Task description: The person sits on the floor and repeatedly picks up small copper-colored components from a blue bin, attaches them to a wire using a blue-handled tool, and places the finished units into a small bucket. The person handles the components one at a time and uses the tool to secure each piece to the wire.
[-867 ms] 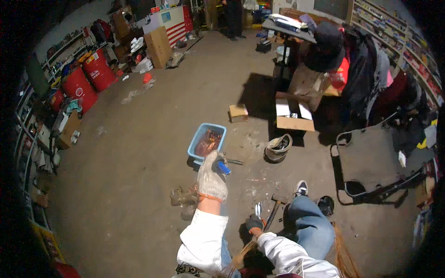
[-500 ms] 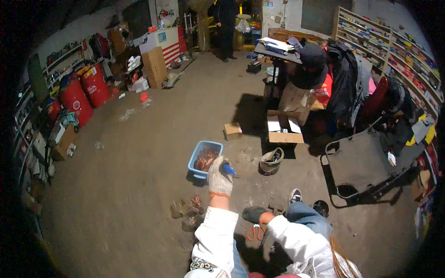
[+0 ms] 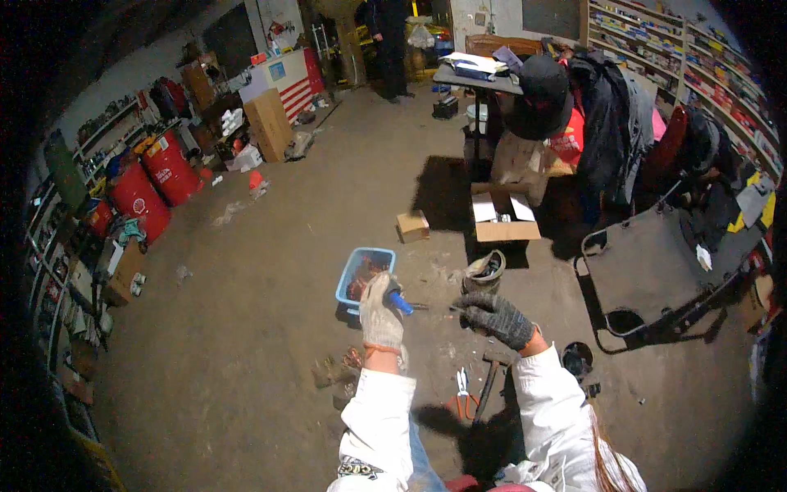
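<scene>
My left hand [image 3: 380, 314], in a pale work glove, is raised and closed around a blue-handled tool [image 3: 398, 302] whose thin metal shaft points right. My right hand [image 3: 494, 316], in a dark knit glove, hovers beside that shaft with curled fingers; I cannot tell whether it touches the tip. Behind my left hand a blue plastic tub [image 3: 363, 274] holding rusty brown parts sits on the concrete floor. Red-handled pliers [image 3: 461, 395] and a hammer [image 3: 489, 375] lie on the floor between my forearms.
A small round bucket [image 3: 484, 272] stands right of the tub. Cardboard boxes [image 3: 502, 217] and a smaller box [image 3: 412, 225] sit farther back. A dark folding chair [image 3: 656, 266] is at the right, red drums [image 3: 168, 168] at the left. A seated person [image 3: 541, 98] is behind.
My right hand has risen from down by my knee to beside the tool's shaft. My left hand stays up with the blue-handled tool.
</scene>
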The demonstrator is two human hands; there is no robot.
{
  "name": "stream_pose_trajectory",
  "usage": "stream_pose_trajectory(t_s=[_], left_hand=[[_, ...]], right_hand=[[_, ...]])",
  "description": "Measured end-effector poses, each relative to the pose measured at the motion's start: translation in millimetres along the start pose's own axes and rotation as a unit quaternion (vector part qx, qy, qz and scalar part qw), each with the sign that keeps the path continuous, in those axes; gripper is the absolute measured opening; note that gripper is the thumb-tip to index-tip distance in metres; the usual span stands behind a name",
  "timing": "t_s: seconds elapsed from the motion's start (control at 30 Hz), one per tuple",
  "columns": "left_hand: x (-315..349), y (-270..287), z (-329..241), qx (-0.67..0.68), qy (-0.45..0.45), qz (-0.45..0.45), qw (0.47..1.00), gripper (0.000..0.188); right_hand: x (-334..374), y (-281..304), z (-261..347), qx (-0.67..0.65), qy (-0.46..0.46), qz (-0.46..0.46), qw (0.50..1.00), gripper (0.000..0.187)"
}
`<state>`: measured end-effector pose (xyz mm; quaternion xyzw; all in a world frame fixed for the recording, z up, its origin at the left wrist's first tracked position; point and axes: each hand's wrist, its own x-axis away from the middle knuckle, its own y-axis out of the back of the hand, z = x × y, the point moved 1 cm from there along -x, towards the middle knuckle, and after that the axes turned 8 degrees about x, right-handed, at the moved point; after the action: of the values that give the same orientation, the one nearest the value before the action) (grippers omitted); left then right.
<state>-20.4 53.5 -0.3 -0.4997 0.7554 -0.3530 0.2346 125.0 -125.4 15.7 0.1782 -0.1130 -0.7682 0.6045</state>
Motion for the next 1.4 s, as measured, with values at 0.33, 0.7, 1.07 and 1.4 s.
stream_pose_trajectory(t_s=[0.33, 0.7, 1.07, 1.4], left_hand=[[6, -18, 16, 0.162, 0.126, 0.072, 0.976, 0.051], [10, -36, 22, 0.073, 0.103, -0.065, 0.99, 0.05], [-1, -16, 39, -0.145, 0.01, -0.072, 0.987, 0.057], [0, -8, 51, -0.047, 0.017, -0.113, 0.992, 0.05]], right_hand=[[13, -12, 32, -0.067, -0.014, -0.142, 0.988, 0.031], [17, -20, 49, 0.152, 0.0, -0.143, 0.978, 0.029], [14, -22, 55, 0.235, 0.057, -0.158, 0.957, 0.029], [19, -46, 40, 0.604, 0.026, -0.136, 0.785, 0.042]])
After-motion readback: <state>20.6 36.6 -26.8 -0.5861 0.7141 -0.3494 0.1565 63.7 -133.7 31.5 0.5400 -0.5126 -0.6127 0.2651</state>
